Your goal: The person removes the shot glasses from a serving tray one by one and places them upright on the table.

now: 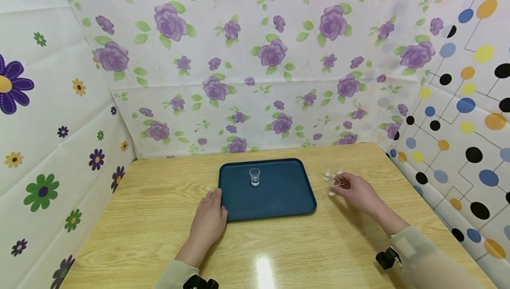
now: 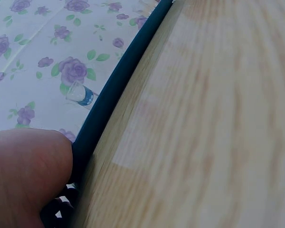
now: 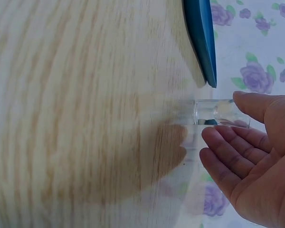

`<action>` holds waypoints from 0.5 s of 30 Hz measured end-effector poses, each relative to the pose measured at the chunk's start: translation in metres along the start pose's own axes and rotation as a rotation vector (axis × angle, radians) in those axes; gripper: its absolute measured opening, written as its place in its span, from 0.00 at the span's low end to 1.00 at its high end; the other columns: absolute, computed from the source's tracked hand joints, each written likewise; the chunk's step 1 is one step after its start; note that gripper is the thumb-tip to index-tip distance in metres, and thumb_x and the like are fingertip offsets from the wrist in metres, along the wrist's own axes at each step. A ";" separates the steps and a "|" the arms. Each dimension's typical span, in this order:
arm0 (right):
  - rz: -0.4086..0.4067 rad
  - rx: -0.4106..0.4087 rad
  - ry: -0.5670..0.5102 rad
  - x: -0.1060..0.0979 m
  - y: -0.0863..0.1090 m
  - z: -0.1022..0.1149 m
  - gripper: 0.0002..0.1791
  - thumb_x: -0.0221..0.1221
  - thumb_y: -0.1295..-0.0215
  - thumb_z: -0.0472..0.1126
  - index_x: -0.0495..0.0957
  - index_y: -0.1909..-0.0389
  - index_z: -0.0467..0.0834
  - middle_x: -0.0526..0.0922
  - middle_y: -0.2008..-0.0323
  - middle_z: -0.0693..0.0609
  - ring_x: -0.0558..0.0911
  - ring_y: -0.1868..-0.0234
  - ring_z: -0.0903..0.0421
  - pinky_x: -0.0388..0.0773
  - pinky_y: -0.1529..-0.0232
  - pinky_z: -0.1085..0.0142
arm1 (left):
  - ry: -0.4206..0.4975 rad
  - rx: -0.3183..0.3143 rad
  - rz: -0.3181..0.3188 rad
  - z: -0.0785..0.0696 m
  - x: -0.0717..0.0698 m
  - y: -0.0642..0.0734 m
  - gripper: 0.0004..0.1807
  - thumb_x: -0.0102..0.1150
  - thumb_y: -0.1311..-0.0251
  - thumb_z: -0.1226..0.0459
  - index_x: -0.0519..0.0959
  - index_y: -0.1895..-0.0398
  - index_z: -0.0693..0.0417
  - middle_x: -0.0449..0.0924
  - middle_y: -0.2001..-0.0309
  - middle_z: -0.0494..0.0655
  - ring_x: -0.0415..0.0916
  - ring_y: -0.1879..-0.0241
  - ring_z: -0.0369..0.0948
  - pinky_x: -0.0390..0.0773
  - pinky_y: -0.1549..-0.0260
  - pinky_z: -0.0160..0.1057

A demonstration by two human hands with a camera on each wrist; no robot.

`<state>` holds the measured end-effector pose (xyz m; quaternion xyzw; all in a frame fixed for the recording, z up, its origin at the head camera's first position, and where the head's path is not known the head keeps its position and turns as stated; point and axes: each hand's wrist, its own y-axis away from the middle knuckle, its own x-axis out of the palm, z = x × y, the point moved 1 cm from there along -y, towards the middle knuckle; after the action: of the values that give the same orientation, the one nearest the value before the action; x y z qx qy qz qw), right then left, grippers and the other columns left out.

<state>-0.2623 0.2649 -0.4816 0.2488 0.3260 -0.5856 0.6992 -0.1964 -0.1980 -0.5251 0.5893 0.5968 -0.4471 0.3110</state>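
A dark blue rectangular tray point(image 1: 271, 200) lies on the wooden table, with one clear shot glass point(image 1: 255, 177) upright on it toward the back. My left hand point(image 1: 209, 218) rests against the tray's left edge, its thumb touching the rim near the front corner. Right of the tray, my right hand point(image 1: 358, 194) pinches another shot glass point(image 3: 218, 113) between thumb and fingers. That glass is upright, at or very near the tabletop. Behind it stand more clear shot glasses point(image 1: 327, 175), partly hidden by the hand.
The wooden table point(image 1: 159, 209) meets a flowered cloth backdrop point(image 1: 239, 67) at its back edge. Patterned cloth walls stand at the left and right sides. Wrist cameras point(image 1: 387, 258) are strapped at both sleeves.
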 end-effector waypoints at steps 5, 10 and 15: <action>0.003 0.012 -0.004 -0.002 0.000 0.000 0.31 0.68 0.20 0.53 0.79 0.30 0.34 0.87 0.41 0.38 0.87 0.41 0.39 0.88 0.44 0.46 | 0.010 -0.002 -0.002 0.000 0.001 0.000 0.33 0.52 0.17 0.66 0.62 0.16 0.72 0.65 0.19 0.69 0.57 0.17 0.64 0.55 0.16 0.62; -0.009 0.024 -0.007 -0.007 0.002 0.005 0.38 0.67 0.21 0.60 0.75 0.25 0.36 0.83 0.34 0.37 0.85 0.37 0.38 0.87 0.42 0.43 | 0.004 0.013 -0.022 -0.001 -0.001 -0.001 0.32 0.53 0.18 0.67 0.63 0.17 0.73 0.66 0.20 0.70 0.58 0.17 0.64 0.57 0.17 0.63; -0.038 0.011 0.030 -0.012 0.001 0.014 0.43 0.65 0.22 0.64 0.74 0.24 0.34 0.83 0.35 0.35 0.84 0.37 0.37 0.84 0.39 0.39 | 0.008 0.013 -0.022 -0.002 -0.002 0.000 0.32 0.53 0.18 0.67 0.63 0.17 0.73 0.66 0.20 0.70 0.58 0.17 0.64 0.57 0.17 0.63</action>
<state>-0.2605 0.2630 -0.4634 0.2551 0.3378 -0.5970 0.6814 -0.1955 -0.1970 -0.5229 0.5865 0.6014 -0.4520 0.2999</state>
